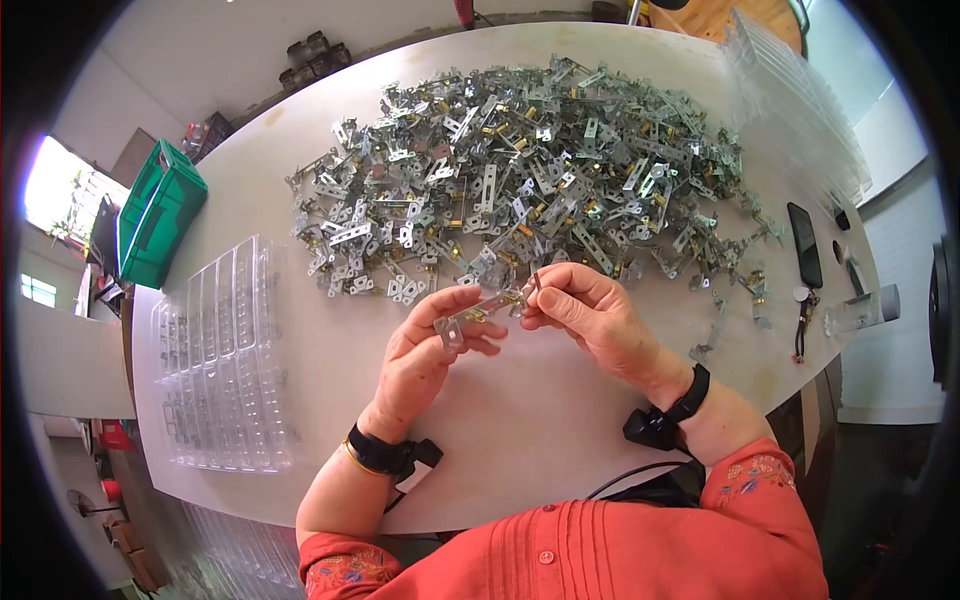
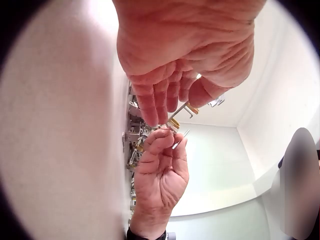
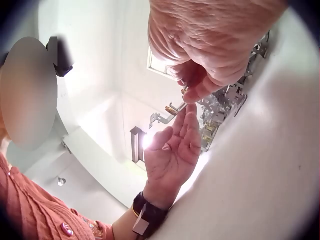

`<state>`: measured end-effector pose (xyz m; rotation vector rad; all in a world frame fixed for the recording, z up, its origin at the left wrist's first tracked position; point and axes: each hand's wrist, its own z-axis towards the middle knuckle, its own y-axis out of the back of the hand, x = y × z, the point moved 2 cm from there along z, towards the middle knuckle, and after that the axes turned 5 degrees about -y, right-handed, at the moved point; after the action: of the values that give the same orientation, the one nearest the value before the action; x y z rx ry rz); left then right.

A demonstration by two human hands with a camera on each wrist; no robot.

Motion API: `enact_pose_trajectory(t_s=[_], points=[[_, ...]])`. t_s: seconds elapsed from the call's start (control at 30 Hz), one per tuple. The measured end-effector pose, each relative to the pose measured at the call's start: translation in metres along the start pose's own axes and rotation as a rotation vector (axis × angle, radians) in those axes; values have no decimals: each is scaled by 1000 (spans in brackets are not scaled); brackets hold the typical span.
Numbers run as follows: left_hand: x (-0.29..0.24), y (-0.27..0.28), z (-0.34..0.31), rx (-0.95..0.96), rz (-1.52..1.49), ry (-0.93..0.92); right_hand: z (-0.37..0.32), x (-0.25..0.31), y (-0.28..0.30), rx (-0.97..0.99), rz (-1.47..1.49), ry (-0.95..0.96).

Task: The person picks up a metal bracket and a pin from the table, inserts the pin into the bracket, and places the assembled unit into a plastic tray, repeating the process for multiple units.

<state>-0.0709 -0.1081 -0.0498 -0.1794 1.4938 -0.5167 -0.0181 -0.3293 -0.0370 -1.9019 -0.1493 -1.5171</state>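
In the head view my left hand [image 1: 422, 345] holds a flat metal bracket [image 1: 452, 333] with a bent end and brass-coloured fittings, between the thumb and the fingers. My right hand [image 1: 600, 318] pinches a small thin metal piece [image 1: 536, 284] at the bracket's far end, with thumb and forefinger together. The left wrist view has the bracket [image 2: 178, 114] running from my left thumb toward the right fingertips, where the thin piece [image 2: 181, 140] sticks out. Seen from the right wrist, the bracket [image 3: 172, 114] lies along the left fingers, its brass parts facing the thumb side.
A large heap of metal brackets [image 1: 520, 170] covers the table's far middle. Clear plastic trays [image 1: 225, 360] lie at left near a green crate [image 1: 160, 215]; more trays [image 1: 790, 100] are stacked at far right. A phone [image 1: 804, 245] and a clear container [image 1: 862, 310] lie at right.
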Motion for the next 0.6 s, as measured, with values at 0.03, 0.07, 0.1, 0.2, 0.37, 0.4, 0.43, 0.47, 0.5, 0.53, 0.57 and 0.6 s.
enact_pose_trajectory(t_s=[0.03,0.07,0.1,0.2,0.37,0.4,0.43,0.47,0.5,0.53,0.57,0.6], points=[[0,-2,1,0,1,-2,0,-1,0,-30,41,-38],[-2,-4,1,22,28,-45,0,-2,0,-28,40,-37],[-3,-6,2,43,54,-88,0,-2,-1,-28,64,-71],[4,-1,1,6,21,-98,0,-7,-1,-11,70,-116],[9,9,-2,0,35,-103,-1,-3,-7,12,-17,-153],[9,10,-2,-2,66,-76,-2,-1,-7,-14,-100,-127],[8,9,-2,-3,67,-77,-2,0,-8,-41,-182,-102],[7,7,-2,14,114,-72,-2,-1,-8,-40,-183,-102],[5,5,-2,30,160,-66,-2,-1,-8,-48,-199,-55],[3,3,-2,29,160,-64,-2,-2,-7,-56,-216,-9],[1,1,-2,47,129,-32,-3,-3,-6,-56,-215,-11],[0,-1,-2,65,99,0,-3,-2,-5,-66,-329,46]])
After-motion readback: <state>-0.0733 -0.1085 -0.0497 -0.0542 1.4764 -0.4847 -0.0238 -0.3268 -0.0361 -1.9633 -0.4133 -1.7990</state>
